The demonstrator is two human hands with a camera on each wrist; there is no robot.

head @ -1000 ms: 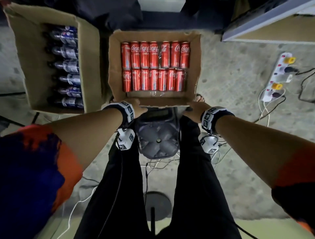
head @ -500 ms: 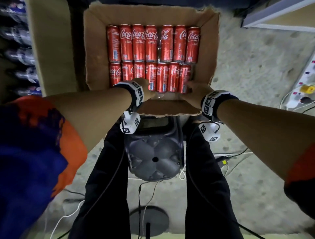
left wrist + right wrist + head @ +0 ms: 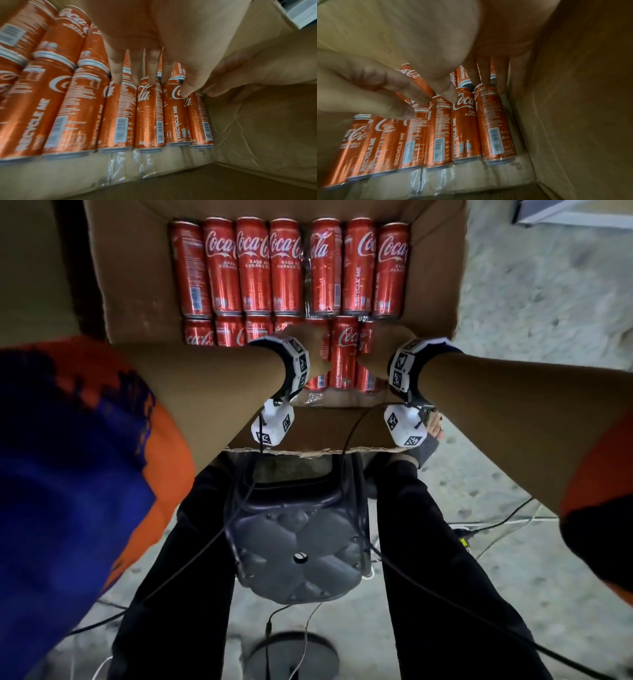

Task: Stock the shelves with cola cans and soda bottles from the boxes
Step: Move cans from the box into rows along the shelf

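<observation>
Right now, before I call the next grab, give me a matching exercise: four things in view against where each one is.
1 left hand
2 right hand
3 far row of cola cans
4 grey stool

A between the legs, outside the cardboard box
B lying flat, logos facing up
C over the middle of the near row of cans
D over the near row's right end

Pairs: 1-C, 2-D, 3-B, 4-A

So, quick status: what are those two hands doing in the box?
Left hand open over the near-row cans. Right hand open beside it. No can gripped yet. Box open, nothing blocking.
</observation>
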